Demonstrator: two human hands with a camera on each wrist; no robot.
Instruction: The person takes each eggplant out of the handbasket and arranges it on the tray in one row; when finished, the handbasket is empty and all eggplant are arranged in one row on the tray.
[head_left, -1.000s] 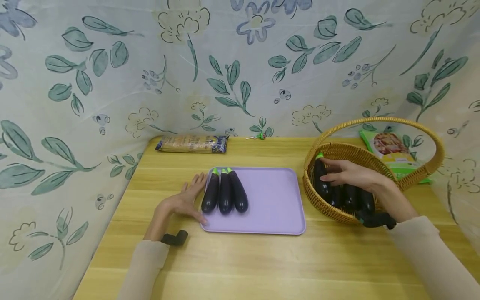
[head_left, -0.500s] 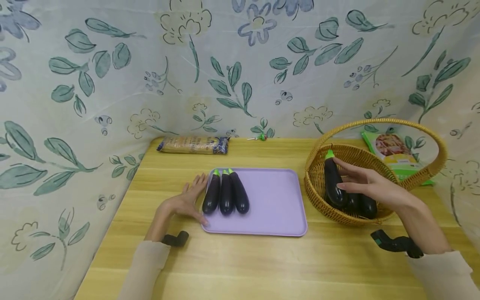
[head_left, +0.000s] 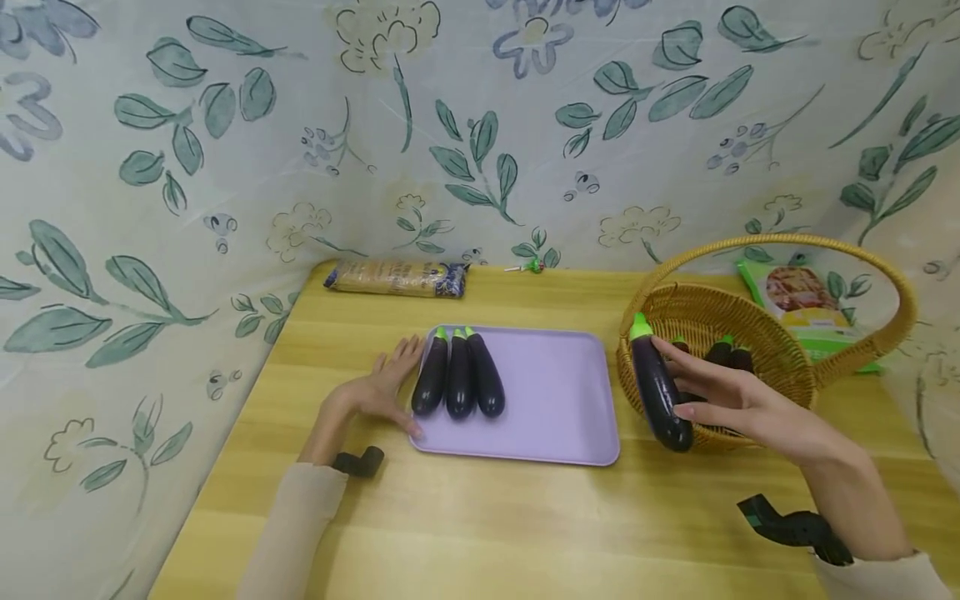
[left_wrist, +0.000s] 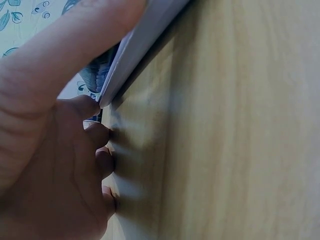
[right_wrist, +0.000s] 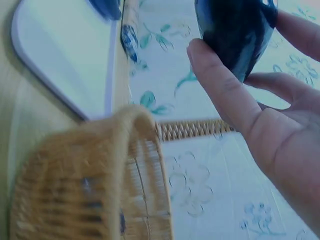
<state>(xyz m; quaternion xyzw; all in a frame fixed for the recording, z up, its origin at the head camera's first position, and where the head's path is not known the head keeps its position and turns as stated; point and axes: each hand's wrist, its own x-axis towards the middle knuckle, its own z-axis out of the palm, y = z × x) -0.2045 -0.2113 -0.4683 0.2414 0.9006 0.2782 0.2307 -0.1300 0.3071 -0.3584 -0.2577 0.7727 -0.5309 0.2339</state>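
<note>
My right hand [head_left: 731, 404] pinches a dark eggplant [head_left: 660, 396] with a bright green cap between thumb and fingers, raised over the left side of the wicker basket [head_left: 787, 367]. In the right wrist view the held eggplant [right_wrist: 235, 35] hangs above the basket's rim. Several other eggplants lie in the basket, partly hidden by my hand. On the lilac tray [head_left: 555, 392] three eggplants [head_left: 460, 379] lie side by side at the left end, green caps toward the back. My left hand [head_left: 378, 392] rests at the tray's left edge, fingers spread, thumb [left_wrist: 75, 40] touching the rim.
A long printed packet [head_left: 397, 278] lies along the table's back edge, with a small green-and-red item [head_left: 534, 265] to its right. Behind the basket leans a green food bag [head_left: 802, 304]. The basket's tall arched handle [head_left: 780, 240] rises over its opening. A floral cloth hangs behind the table.
My right hand has lifted the eggplant up out of the basket and toward the near left, over the rim. The left hand keeps its place at the tray.
</note>
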